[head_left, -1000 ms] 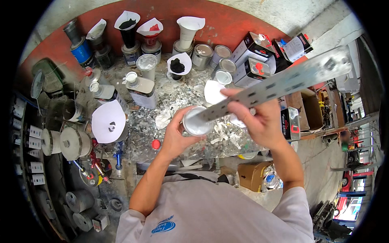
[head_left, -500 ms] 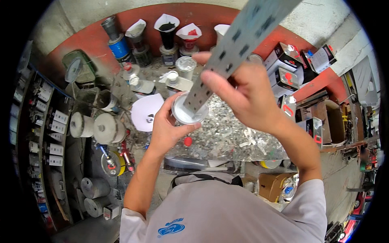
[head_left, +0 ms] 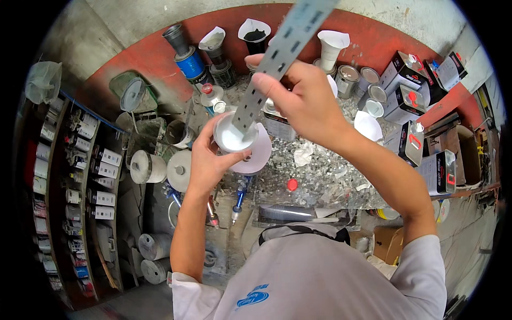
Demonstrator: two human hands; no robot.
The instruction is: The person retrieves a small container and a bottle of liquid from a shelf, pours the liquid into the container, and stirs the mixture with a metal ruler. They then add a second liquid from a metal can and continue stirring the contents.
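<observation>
Both hands were engaged over the bench. Left hand [head_left: 205, 160] was wrapped around a small open can of white paint [head_left: 233, 136], fingers closed on its wall, holding it clear of the bench top. Right hand [head_left: 301, 98] was closed on a long perforated metal strip [head_left: 277, 58], gripped about mid-length, with the lower end standing in the paint.

Change noted against the earlier pictures — the strip lay nearly level across the can a second before, then rose, and at this moment stood steeply, its upper end running out past the top of the picture. The can was held throughout in the same left-hand grip and appeared slightly nearer the body. Judgement: the strip was serving as a stirrer, and the steeper angle suggested the working end had been brought deeper into the paint.

Surroundings — a white paper cone [head_left: 256, 154] lay just beside and partly under the can; a red cap [head_left: 292, 184] sat on the foil-covered bench [head_left: 320, 176]; round tins [head_left: 349, 74] and further paper funnels [head_left: 330, 45] stood along the red wall behind. Whether paint dripped from the strip could not be told.
</observation>
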